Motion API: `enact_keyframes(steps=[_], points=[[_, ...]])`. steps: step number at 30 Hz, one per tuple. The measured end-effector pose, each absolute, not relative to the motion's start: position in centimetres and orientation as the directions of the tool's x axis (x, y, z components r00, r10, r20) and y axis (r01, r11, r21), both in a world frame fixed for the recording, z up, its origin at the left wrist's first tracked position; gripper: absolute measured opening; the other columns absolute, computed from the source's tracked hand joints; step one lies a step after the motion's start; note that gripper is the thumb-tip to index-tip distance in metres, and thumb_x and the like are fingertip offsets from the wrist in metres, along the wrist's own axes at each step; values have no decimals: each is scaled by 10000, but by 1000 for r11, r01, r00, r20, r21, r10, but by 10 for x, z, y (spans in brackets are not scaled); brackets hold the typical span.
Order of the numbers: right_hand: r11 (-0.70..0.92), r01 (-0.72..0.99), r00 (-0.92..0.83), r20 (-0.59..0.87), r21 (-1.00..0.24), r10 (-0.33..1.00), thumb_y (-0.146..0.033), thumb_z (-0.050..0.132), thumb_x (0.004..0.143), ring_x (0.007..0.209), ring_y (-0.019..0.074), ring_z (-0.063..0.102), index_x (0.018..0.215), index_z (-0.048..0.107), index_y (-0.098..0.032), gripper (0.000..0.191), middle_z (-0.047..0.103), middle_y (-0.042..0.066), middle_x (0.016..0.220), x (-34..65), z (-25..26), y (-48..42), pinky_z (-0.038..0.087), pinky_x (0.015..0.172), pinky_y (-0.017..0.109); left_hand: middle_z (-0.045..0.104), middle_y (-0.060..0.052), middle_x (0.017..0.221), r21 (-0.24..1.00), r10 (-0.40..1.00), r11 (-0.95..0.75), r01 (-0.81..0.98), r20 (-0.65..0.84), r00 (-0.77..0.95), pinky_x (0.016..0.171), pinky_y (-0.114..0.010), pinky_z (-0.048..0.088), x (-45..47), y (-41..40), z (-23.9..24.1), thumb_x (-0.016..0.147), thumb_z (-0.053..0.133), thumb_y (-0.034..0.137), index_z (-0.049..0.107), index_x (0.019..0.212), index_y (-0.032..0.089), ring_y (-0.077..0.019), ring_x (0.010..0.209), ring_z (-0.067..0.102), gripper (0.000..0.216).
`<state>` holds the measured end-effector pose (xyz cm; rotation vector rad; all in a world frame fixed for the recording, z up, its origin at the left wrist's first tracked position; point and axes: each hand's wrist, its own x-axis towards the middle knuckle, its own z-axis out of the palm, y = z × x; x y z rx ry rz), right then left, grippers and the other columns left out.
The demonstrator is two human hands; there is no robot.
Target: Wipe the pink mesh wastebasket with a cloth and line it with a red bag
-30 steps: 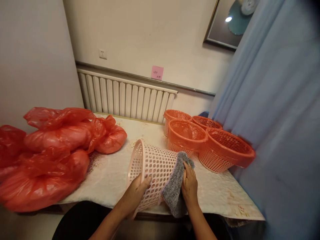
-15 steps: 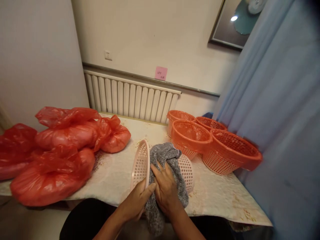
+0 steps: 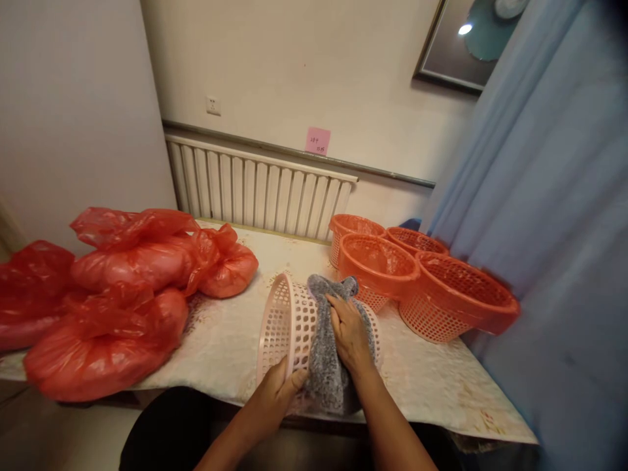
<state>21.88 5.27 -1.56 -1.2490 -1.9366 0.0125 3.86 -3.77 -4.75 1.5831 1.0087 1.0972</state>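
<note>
A pale pink perforated plastic basket [image 3: 303, 320] lies on its side at the front of the table, its open mouth facing left. My left hand [image 3: 275, 396] grips the rim at its lower edge, thumb outside and fingers inside. Over the basket's outer wall drapes a grey speckled cloth [image 3: 328, 366]. My right hand [image 3: 350, 333] presses this cloth against the wall, fingers bent into the fabric. Part of the basket is hidden beneath the cloth and hand.
Several red plastic bags [image 3: 105, 343], filled and bunched, sit on the left of the table [image 3: 226, 340]. On the right stand several orange baskets [image 3: 436, 314] lined with red plastic, beside a blue curtain [image 3: 554, 229]. A white radiator [image 3: 260, 190] runs behind the table.
My right hand and the cloth have moved right and slightly up along the basket, away from the rim, uncovering more of its perforated wall. My left hand keeps its grip on the rim.
</note>
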Motion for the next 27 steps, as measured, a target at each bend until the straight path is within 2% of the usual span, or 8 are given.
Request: enact_keyframes(steps=[3, 8, 16, 19, 23, 27], points=[[440, 791, -95, 625, -426, 775, -220, 336, 945, 1190, 228, 541, 1212, 624, -183, 394, 626, 77, 1268, 251, -33, 60, 351, 1080, 485, 620, -97, 1323, 964, 934, -241, 113, 199, 296, 1110, -417, 346, 37, -38, -50, 938, 437, 467, 560, 1310, 157, -278, 1233, 532, 499], [374, 804, 40, 670, -462, 742, -296, 323, 951, 1152, 225, 556, 1202, 622, -184, 406, 642, 93, 1222, 289, -65, 62, 402, 1025, 461, 629, -88, 1319, 975, 930, -208, 76, 173, 325, 1090, -394, 375, 35, -41, -51, 925, 462, 485, 589, 1284, 164, -282, 1227, 545, 498], [369, 801, 102, 716, -471, 691, -269, 292, 959, 1245, 234, 483, 1263, 561, -179, 416, 586, 110, 1301, 285, -88, 41, 353, 1053, 505, 683, -113, 1218, 991, 978, -5, -135, 33, 206, 955, -396, 487, 40, -25, -15, 911, 478, 521, 536, 1302, 131, -275, 1065, 646, 555], [357, 814, 125, 738, -459, 664, -250, 299, 960, 1264, 244, 473, 1279, 551, -195, 411, 587, 100, 1306, 279, -94, 33, 328, 1062, 546, 687, -120, 1206, 985, 978, 20, -171, 16, 210, 932, -391, 499, 38, -18, -8, 900, 505, 514, 542, 1284, 122, -274, 1052, 651, 550], [397, 828, 65, 772, -395, 633, -166, 329, 932, 1279, 252, 478, 1317, 524, -189, 432, 597, 100, 1303, 257, -95, 17, 271, 1093, 605, 686, -115, 1213, 985, 971, 31, -167, 10, 237, 967, -389, 481, 31, -19, -14, 895, 520, 503, 553, 1268, 119, -270, 1080, 640, 536], [537, 784, -121, 772, -312, 625, -81, 355, 891, 1337, 234, 426, 1367, 473, -184, 502, 557, 93, 1356, 214, -79, -6, 251, 1132, 580, 654, -117, 1270, 992, 959, 12, -124, 24, 283, 1017, -417, 449, 31, -23, -16, 912, 492, 491, 543, 1287, 111, -281, 1160, 598, 536]])
